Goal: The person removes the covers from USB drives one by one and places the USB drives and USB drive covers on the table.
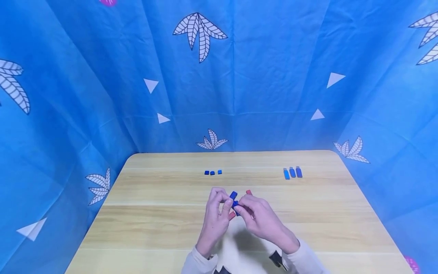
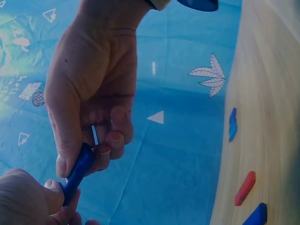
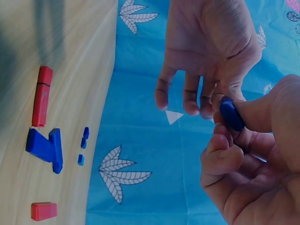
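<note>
Both hands meet over the middle of the table in the head view. My left hand (image 1: pixel 215 215) and my right hand (image 1: pixel 265 220) each pinch a dark blue USB stick (image 2: pixel 77 173) between thumb and fingers, one at either end. Fingers cover its ends, so whether a cap is on cannot be told. Beneath the hands lie two more blue pieces, one a long blue stick (image 3: pixel 56 150) and the other a wider blue stick (image 3: pixel 39 145), close together. A red USB stick (image 3: pixel 42 96) with a dark seam line and a shorter-looking red piece (image 3: pixel 43 211) lie on either side.
Three small blue caps (image 1: pixel 212 172) form a row at the back of the wooden table (image 1: pixel 154 228). Farther right, three blue USB sticks (image 1: pixel 292 172) stand side by side with their connectors bare. A blue patterned curtain (image 1: pixel 267 76) hangs around the table.
</note>
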A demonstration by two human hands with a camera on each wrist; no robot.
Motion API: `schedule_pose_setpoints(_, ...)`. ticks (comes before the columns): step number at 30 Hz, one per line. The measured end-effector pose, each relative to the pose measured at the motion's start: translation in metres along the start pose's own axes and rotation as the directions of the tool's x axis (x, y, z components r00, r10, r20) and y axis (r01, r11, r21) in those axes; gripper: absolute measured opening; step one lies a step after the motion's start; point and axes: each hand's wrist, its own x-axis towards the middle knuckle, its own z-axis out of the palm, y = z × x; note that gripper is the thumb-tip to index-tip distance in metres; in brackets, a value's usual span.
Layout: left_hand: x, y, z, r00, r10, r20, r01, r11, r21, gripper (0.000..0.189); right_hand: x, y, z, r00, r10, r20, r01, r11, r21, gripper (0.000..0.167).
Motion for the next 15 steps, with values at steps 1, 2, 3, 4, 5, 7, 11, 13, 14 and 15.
schedule_pose_setpoints(1, 0.0, 0.001, 0.0, 1.0, -0.002, -0.006, 0.002, 1.0, -0.007, 0.015, 0.001, -0.001, 0.0, 1.0, -0.004, 0.0, 0.004, 1.0, -0.003, 0.024)
schedule_pose_setpoints(2, -0.001, 0.001, -0.001, 1.0, -0.002, -0.014, 0.002, 1.0, -0.015, 0.015, 0.001, -0.002, 0.0, 1.0, -0.005, -0.001, 0.005, 1.0, -0.006, 0.025)
schedule_pose_setpoints(3, -0.001, 0.001, -0.001, 1.0, 0.0, -0.02, 0.0, 1.0, -0.022, 0.015, 0.001, -0.003, 0.0, 1.0, -0.002, 0.0, 0.002, 1.0, -0.008, 0.025)
schedule_pose_setpoints(4, -0.002, 0.001, -0.001, 1.0, 0.007, -0.025, -0.008, 1.0, -0.029, 0.015, 0.001, -0.003, 0.0, 1.0, 0.0, 0.002, 0.0, 1.0, -0.009, 0.025)
schedule_pose_setpoints(5, -0.002, 0.001, -0.001, 1.0, 0.014, -0.027, -0.015, 0.999, -0.034, 0.015, 0.001, -0.004, -0.001, 1.0, 0.004, 0.004, -0.004, 1.0, -0.009, 0.025)
schedule_pose_setpoints(7, -0.001, 0.0, -0.002, 0.999, 0.038, -0.009, -0.038, 0.999, -0.037, 0.015, 0.0, -0.004, -0.002, 1.0, 0.009, 0.005, -0.009, 1.0, -0.01, 0.024)
schedule_pose_setpoints(11, 0.003, -0.003, -0.003, 0.986, 0.127, 0.105, -0.133, 0.99, 0.052, 0.019, -0.004, -0.004, -0.007, 1.0, -0.002, -0.002, 0.002, 1.0, -0.006, 0.023)
schedule_pose_setpoints(13, 0.004, -0.003, -0.003, 0.971, 0.166, 0.17, -0.186, 0.977, 0.109, 0.021, -0.004, -0.004, -0.011, 1.0, -0.01, -0.003, 0.01, 1.0, -0.005, 0.023)
schedule_pose_setpoints(14, 0.005, -0.003, -0.003, 0.964, 0.18, 0.195, -0.206, 0.97, 0.126, 0.022, -0.004, -0.004, -0.013, 1.0, -0.007, 0.001, 0.007, 1.0, -0.003, 0.023)
schedule_pose_setpoints(15, 0.005, -0.002, -0.003, 0.959, 0.186, 0.213, -0.216, 0.968, 0.129, 0.023, -0.004, -0.004, -0.015, 1.0, -0.007, 0.007, 0.007, 1.0, 0.002, 0.023)
